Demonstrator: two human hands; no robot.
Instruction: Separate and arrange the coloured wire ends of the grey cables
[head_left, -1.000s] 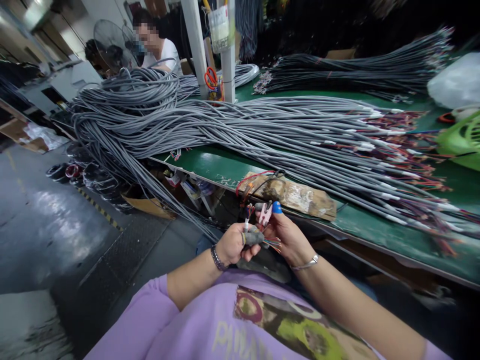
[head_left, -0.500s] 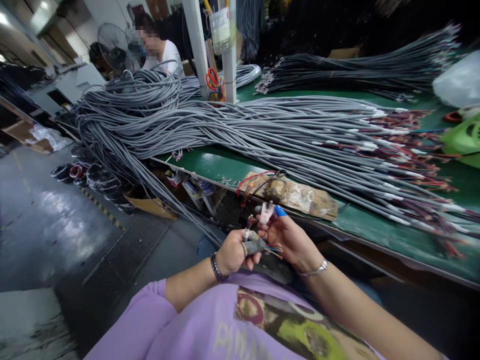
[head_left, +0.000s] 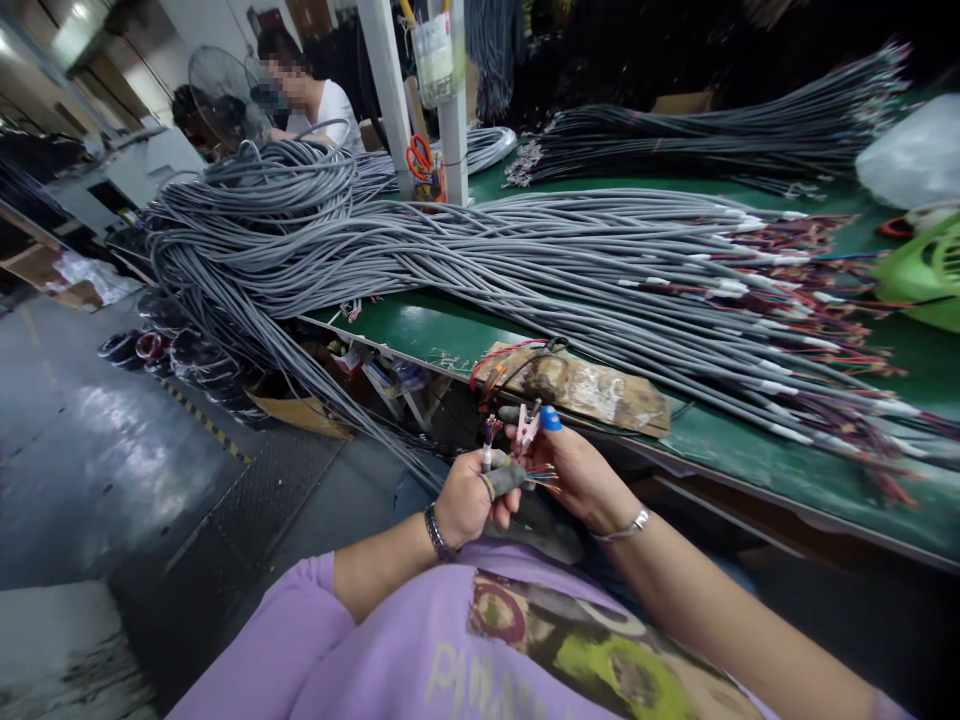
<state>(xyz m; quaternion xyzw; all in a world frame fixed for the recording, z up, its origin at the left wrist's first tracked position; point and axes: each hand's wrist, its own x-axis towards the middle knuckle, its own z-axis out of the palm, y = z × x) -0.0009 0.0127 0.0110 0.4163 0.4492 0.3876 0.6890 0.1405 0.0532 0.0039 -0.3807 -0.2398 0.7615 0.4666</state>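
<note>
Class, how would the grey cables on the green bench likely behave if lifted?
The cables would probably sag: they droop over the edge of the bench. Being so many, they'd likely feel heavy together. Their splayed wires might snag on each other.

Thin multicoloured wires (head_left: 543, 476) lie loosely fanned just beside a pale pink clip (head_left: 527, 428), tilted, near a white-sleeved cable end (head_left: 487, 457) whose coloured cores point upward.

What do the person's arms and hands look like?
The loose sleeves are light purple. The left hand has a dark, linked-looking band at its wrist and a grey finger cover with a yellowish edge. The right hand has a shiny silver bracelet at its wrist and a bright blue thumb cover.
</note>
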